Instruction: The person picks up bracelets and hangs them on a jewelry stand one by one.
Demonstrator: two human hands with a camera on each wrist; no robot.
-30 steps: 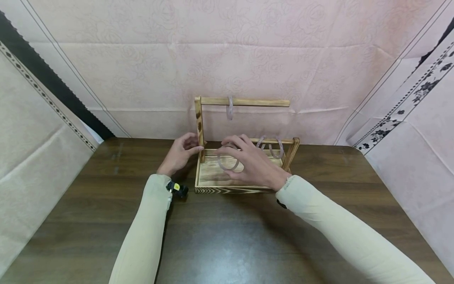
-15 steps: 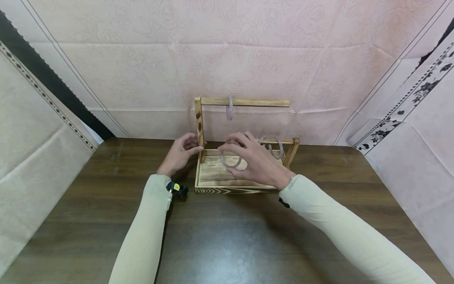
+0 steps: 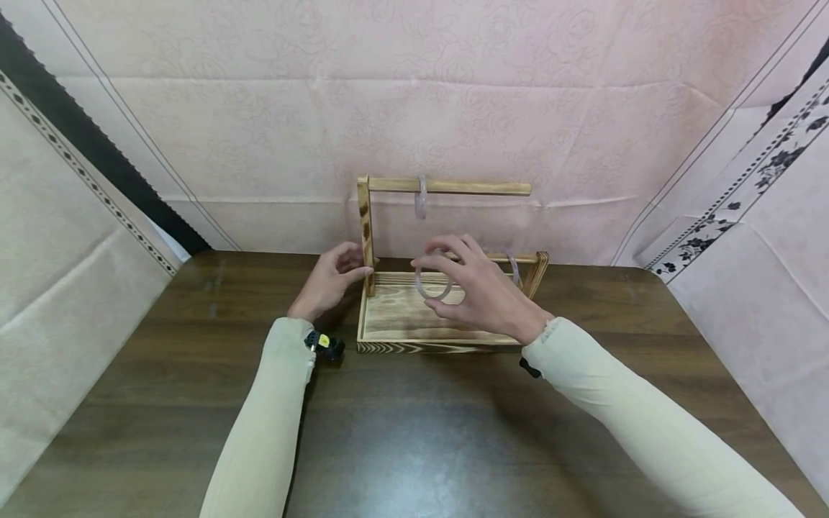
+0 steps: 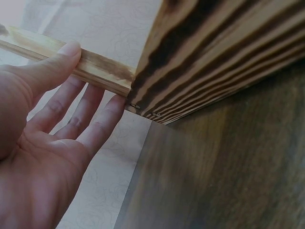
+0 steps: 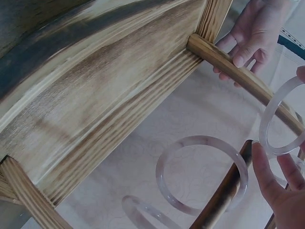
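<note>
My right hand (image 3: 476, 291) pinches a translucent pale bangle (image 5: 263, 125) upright over the wooden rack's tray (image 3: 395, 316). In the right wrist view its fingertips are right at the free end of the rack's lower bar (image 5: 217, 200). Two similar bangles hang on that bar, one large in view (image 5: 163, 183) and one lower down (image 5: 136, 215). My left hand (image 3: 329, 282) holds the rack's left post (image 4: 105, 64), thumb on one side and fingers behind. Another bangle (image 3: 421, 205) hangs from the upper bar (image 3: 479, 188). In the head view my right hand hides part of the lower bar.
The rack stands near the back edge of a dark wooden table (image 3: 388, 432). Behind it hangs a pale patterned cloth (image 3: 453, 122). The right post (image 3: 535, 275) carries the lower bar.
My right hand has moved to the right with the bangle, covering more of the lower bar in the head view. My left hand has stayed on the post.
</note>
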